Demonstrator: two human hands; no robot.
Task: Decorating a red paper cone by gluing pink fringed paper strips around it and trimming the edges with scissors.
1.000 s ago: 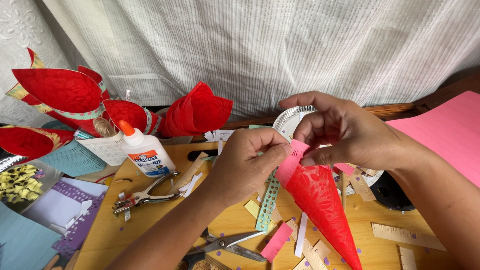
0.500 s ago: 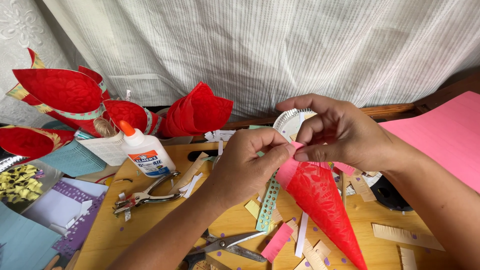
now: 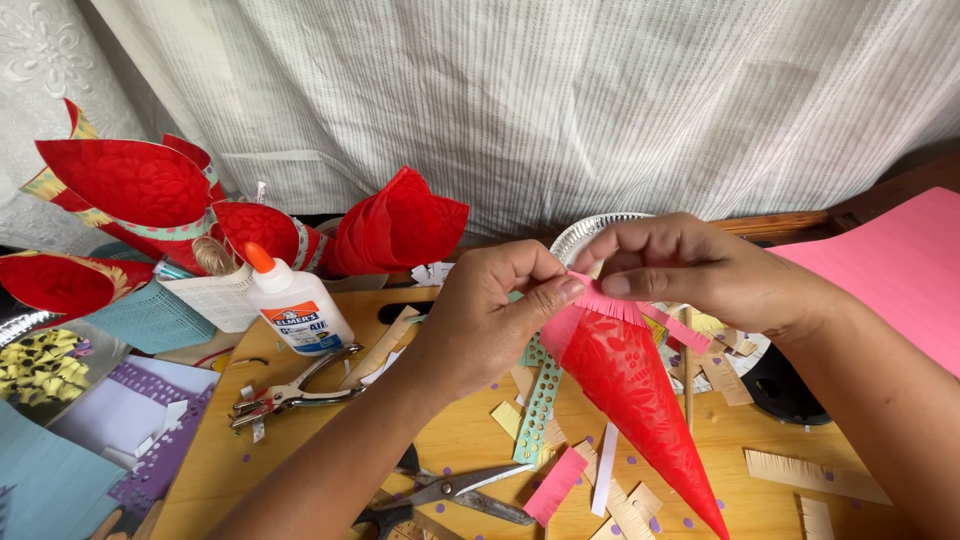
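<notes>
A red paper cone (image 3: pixel 630 395) points down and to the right over the wooden board (image 3: pixel 460 440). A pink fringed paper strip (image 3: pixel 610 300) lies along its wide upper rim. My left hand (image 3: pixel 495 315) pinches the strip against the rim with thumb and forefinger. My right hand (image 3: pixel 700 270) grips the strip and the cone's rim from the right, fingers closed on them. A silver paper plate (image 3: pixel 590 235) shows just behind my fingers.
A white glue bottle with an orange cap (image 3: pixel 295 300) stands at the left, a metal hole punch (image 3: pixel 290 390) beside it. Scissors (image 3: pixel 450 490) and several paper scraps lie near the front. Finished red cones (image 3: pixel 140 190) rest at the back left; pink paper (image 3: pixel 900 270) at the right.
Both hands have shifted slightly along the cone's rim, pressing the pink fringe onto it. The cone keeps its tilt.
</notes>
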